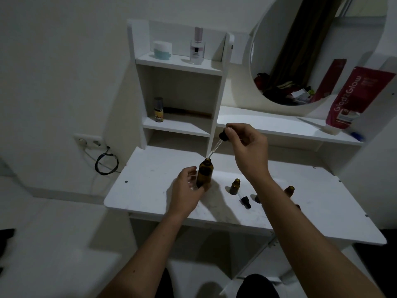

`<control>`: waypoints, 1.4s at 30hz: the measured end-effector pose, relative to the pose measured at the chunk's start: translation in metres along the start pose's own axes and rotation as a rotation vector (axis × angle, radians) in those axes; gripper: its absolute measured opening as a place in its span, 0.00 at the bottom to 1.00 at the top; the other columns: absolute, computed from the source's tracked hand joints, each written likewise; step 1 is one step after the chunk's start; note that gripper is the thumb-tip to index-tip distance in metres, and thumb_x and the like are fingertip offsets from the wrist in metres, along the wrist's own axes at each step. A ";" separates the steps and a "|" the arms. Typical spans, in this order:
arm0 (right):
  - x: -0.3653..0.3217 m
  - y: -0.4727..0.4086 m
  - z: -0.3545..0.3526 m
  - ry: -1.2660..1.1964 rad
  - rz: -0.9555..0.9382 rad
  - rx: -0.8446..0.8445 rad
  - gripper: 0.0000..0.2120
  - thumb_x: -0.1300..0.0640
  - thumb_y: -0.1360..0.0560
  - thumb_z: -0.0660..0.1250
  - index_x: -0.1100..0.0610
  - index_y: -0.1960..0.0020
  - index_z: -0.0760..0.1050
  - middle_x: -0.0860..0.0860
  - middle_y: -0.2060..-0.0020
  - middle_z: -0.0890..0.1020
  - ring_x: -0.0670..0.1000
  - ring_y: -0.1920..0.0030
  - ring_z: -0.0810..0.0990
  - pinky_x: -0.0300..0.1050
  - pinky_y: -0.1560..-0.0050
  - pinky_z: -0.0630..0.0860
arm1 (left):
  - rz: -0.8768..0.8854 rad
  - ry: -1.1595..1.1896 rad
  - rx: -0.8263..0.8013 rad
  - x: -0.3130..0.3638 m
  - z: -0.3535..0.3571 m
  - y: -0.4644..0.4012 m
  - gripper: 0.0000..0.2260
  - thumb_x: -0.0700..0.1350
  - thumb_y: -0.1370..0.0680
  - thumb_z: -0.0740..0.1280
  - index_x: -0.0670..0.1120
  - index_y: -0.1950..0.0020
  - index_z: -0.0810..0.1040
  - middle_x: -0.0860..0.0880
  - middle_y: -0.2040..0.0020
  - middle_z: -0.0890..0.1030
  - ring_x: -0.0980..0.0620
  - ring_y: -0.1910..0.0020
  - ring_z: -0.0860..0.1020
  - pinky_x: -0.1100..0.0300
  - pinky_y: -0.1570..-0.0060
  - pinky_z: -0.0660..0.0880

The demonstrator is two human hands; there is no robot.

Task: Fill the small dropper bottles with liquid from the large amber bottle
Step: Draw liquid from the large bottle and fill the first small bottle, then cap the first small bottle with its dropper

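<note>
1. The right forearm hid part of one small dropper bottle on the counter, right of the large amber bottle; something darker beside it could not be made out.
2. Another small bottle stood open just right of the large bottle, a loose dropper cap lying near it.
3. The left hand curled its grip round the large bottle.
4. The right hand pinched a dropper, its glass tip at the large bottle's mouth.
5. A shelf unit rose behind the large bottle.
</note>
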State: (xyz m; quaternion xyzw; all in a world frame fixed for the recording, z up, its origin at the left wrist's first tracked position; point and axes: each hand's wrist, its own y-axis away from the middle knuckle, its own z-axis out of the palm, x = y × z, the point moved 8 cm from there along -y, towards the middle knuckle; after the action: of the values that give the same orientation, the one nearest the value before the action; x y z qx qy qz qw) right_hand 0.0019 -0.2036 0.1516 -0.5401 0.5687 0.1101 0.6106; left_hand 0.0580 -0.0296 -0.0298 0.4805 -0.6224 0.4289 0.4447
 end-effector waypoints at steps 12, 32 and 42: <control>0.032 0.014 0.042 0.190 0.011 -0.208 0.08 0.56 0.20 0.72 0.54 0.42 0.85 0.44 0.53 0.87 0.41 0.51 0.86 0.36 0.46 0.82 | 0.097 -0.132 0.033 -0.005 0.001 -0.001 0.18 0.53 0.24 0.76 0.56 0.37 0.77 0.58 0.42 0.82 0.56 0.43 0.80 0.50 0.41 0.81; 0.061 0.084 -0.060 0.414 0.137 -0.087 0.09 0.53 0.22 0.74 0.52 0.42 0.84 0.42 0.55 0.85 0.37 0.55 0.83 0.26 0.55 0.78 | 0.076 -0.065 0.099 0.010 -0.015 0.022 0.29 0.54 0.27 0.79 0.53 0.30 0.71 0.61 0.42 0.77 0.62 0.48 0.79 0.76 0.60 0.73; 0.112 0.158 -0.059 0.558 0.343 0.015 0.16 0.50 0.23 0.75 0.54 0.38 0.82 0.47 0.48 0.83 0.44 0.52 0.83 0.46 0.45 0.84 | 0.119 0.029 -0.045 0.022 0.004 0.048 0.15 0.48 0.24 0.77 0.52 0.40 0.79 0.56 0.47 0.83 0.63 0.51 0.80 0.72 0.56 0.77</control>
State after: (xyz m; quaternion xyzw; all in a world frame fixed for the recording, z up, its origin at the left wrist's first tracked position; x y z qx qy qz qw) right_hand -0.1132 -0.2416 -0.0105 -0.4412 0.7975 0.0546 0.4079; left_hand 0.0071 -0.0295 -0.0149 0.4262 -0.6530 0.4472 0.4382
